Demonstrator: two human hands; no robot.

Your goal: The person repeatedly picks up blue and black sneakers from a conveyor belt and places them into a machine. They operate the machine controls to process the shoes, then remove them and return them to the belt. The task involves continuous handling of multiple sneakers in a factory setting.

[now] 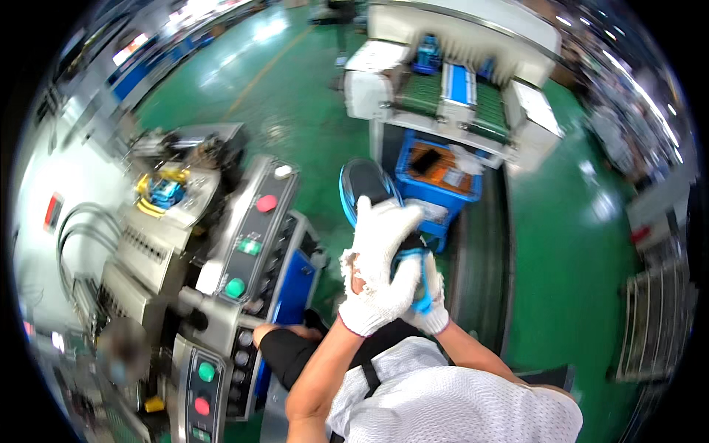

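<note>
A black shoe (pixel 363 183) with bright blue trim is held in front of my body, its toe pointing away from me. My left hand (pixel 380 247), in a white knit glove frayed near the wrist, lies across the top of the shoe and grips it, covering much of its middle. At the heel end, my right hand (pixel 434 306), also in a white glove, holds the shoe from the right. Its fingers are partly hidden behind the shoe and the left hand. A blue strip, perhaps a lace or loop, hangs between the two hands.
Left stands a machine with a control panel (pixel 247 244) of red and green buttons. A yellow and blue fixture (pixel 164 190) sits on it. Ahead is a white conveyor machine (pixel 458 29), with a blue crate (pixel 437 188) in front. A wire rack (pixel 650 321) stands at right.
</note>
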